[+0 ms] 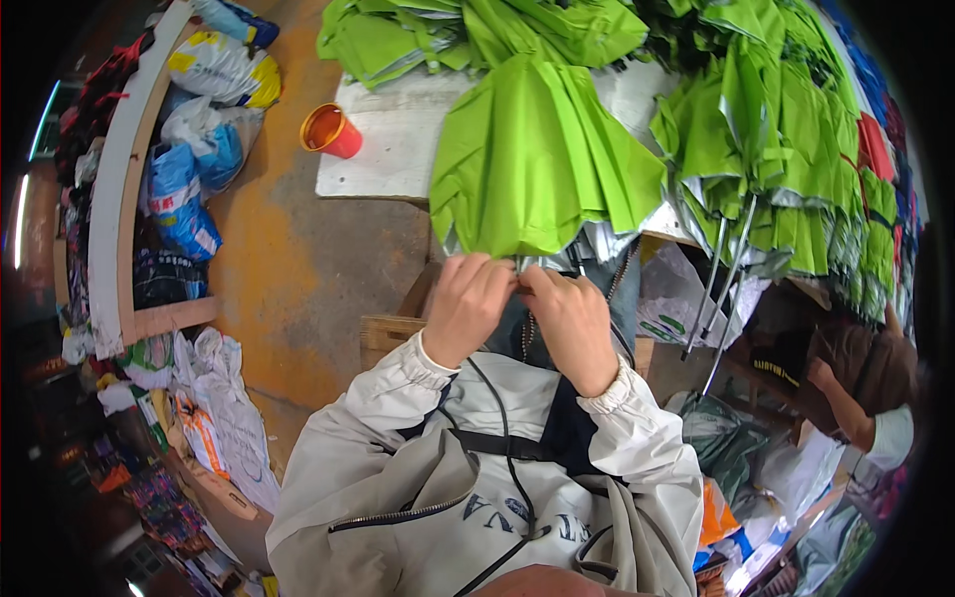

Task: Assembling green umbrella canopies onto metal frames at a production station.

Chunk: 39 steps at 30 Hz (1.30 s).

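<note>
A half-folded green umbrella (542,149) lies on the white tabletop in front of me, its gathered canopy edge toward my body. At that edge, my left hand (466,306) is closed, its fingertips pinching close to the middle of the rim. Just beside it, my right hand (574,326) is closed too, thumb and finger pressed together at the same spot. A thin metallic part shows between the fingertips, too small to make out. Some silvery lining peeks out below the canopy, right of my right hand.
More green umbrellas (736,139) are heaped at the back and right, with metal shafts (734,284) jutting toward me. A red cup (331,131) stands by the left edge of the white tabletop (373,171). Filled bags (184,204) lie left; another person's arm (844,403) shows at right.
</note>
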Available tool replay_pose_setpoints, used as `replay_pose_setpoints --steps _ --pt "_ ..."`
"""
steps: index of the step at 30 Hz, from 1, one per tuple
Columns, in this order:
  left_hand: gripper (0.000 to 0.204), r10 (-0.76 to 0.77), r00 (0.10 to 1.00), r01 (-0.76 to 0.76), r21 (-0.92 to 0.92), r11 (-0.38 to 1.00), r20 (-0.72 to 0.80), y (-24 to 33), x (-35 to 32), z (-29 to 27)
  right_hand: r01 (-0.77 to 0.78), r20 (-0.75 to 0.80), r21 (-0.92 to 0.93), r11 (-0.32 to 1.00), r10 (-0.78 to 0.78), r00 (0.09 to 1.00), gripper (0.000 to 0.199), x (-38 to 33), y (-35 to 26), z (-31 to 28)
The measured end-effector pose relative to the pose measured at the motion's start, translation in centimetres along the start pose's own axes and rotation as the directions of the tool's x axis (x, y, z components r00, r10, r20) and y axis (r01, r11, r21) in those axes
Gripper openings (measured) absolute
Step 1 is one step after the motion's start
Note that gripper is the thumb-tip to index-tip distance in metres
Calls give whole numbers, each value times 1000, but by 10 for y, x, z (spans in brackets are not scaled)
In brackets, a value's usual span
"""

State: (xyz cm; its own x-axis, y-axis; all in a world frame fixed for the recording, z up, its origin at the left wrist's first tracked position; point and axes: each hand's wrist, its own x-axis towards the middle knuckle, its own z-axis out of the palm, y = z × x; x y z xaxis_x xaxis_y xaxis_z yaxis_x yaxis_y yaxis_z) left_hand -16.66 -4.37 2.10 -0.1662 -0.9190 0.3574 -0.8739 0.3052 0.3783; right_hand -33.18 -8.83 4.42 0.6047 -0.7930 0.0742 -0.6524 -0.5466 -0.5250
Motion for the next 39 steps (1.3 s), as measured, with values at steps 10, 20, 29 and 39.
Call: replay_pose_setpoints --steps 10,20,29,39 --pt "17 -29 999 29 -6 1000 -24 -4 -5 2 -27 22 183 983 23 999 18 4 5 2" --pt "18 -36 998 43 -137 990 54 -13 -2 -7 -15 19 160 987 12 1000 17 5 4 3" --pt "10 9 999 -8 20 1000 -46 -8 -3 4 -28 42 225 974 19 999 16 7 4 4" --pt "8 7 997 -2 60 998 -81 -7 -8 11 -6 48 213 977 -4 999 16 8 8 9"
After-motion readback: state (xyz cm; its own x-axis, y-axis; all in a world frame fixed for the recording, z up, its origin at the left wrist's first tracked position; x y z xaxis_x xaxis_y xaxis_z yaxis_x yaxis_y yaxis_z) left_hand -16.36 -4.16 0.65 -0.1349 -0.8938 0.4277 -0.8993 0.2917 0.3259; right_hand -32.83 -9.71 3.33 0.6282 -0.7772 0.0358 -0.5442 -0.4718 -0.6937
